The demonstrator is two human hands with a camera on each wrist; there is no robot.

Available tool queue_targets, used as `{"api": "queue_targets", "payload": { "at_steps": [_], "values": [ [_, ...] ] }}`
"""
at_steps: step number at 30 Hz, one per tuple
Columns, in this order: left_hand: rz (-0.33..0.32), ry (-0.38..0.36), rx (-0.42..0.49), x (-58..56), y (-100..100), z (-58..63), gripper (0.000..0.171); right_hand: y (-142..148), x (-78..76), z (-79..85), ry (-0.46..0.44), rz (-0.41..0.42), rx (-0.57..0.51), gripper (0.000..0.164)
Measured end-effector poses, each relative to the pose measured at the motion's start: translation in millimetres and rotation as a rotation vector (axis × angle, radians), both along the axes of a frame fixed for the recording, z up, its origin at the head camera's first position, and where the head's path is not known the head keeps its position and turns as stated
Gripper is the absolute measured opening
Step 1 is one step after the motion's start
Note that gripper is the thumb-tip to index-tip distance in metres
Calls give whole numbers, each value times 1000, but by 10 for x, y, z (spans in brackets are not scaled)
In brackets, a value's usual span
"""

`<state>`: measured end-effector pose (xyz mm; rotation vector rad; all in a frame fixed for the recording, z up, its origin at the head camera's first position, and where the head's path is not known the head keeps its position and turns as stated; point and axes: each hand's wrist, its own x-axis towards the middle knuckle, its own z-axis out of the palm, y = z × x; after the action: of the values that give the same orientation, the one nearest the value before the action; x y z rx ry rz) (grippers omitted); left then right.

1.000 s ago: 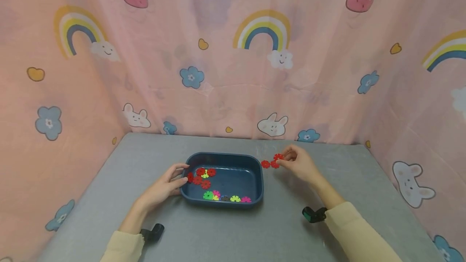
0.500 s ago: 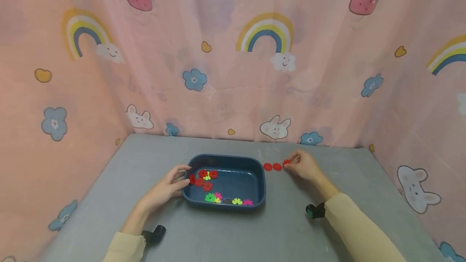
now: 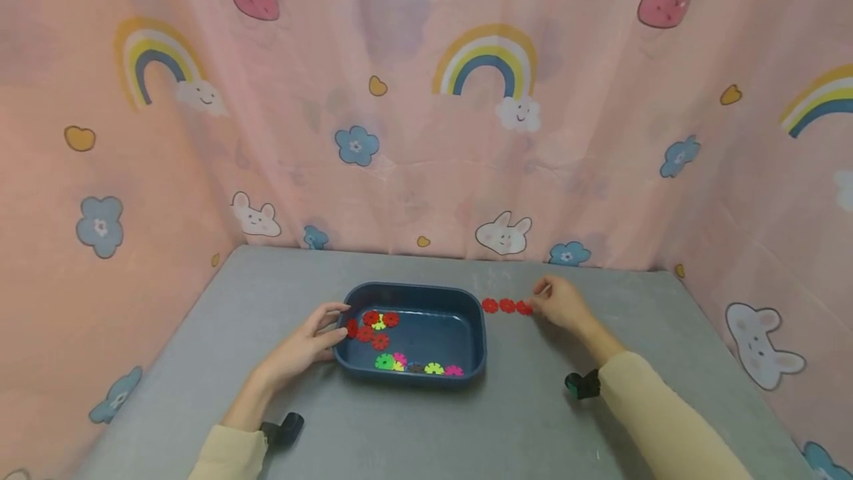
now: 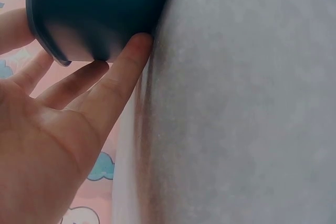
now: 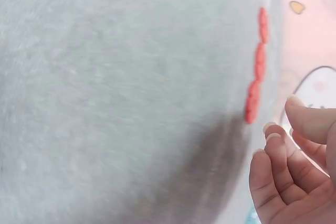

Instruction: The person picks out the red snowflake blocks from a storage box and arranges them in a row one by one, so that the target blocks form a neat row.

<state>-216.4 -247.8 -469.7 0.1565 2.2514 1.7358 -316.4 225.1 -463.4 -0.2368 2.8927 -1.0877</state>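
My left hand (image 3: 308, 337) holds the left end of a dark blue plastic bin (image 3: 426, 382), one digit over the rim and other fingertips on its outer wall (image 4: 94, 14). Several red notched building discs (image 3: 380, 341) lie inside at the left, one of them close by the left thumb. Outside the bin, at its far right corner, three red discs (image 3: 508, 306) lie in a row on the table. My right hand (image 3: 561, 306) is beside the row's right end. In the right wrist view, its loosely bent fingers (image 5: 262, 179) stand apart from the nearest disc (image 5: 252, 102), holding nothing.
Green (image 3: 384, 361), yellow (image 3: 435, 368) and pink discs (image 3: 454, 370) lie along the bin's near wall, with a dark one among them. The grey table (image 3: 426, 435) backs onto a pink patterned curtain (image 3: 426, 169). Both wrists wear small black cameras.
My right hand has moved right and laid a third red disc at the end of the row, then let go. The left hand stays at the bin.
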Motion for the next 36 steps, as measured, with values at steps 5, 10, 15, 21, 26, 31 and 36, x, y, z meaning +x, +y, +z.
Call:
{"api": "queue_targets", "payload": {
  "at_steps": [5,10,15,21,26,31,36],
  "values": [
    [3,-10,-4,-5,-7,-18,51,-16,48,176,18,12,-17,26],
    [0,-10,-1,-15,-15,-25,51,-87,138,357,82,16,-46,24],
    [-5,-4,0,-10,-22,-15,50,-232,281,509,114,8,-86,23],
    [-9,-3,-4,1,-17,1,50,-432,437,636,131,18,-114,25],
    [0,-5,-10,-3,-10,-1,49,-624,522,669,155,51,-131,23],
    [2,-8,-11,-7,-4,-6,50,-831,588,674,160,75,-171,21],
    [1,-11,-6,7,7,3,49,-1039,632,689,140,102,-196,17]
  ]
}}
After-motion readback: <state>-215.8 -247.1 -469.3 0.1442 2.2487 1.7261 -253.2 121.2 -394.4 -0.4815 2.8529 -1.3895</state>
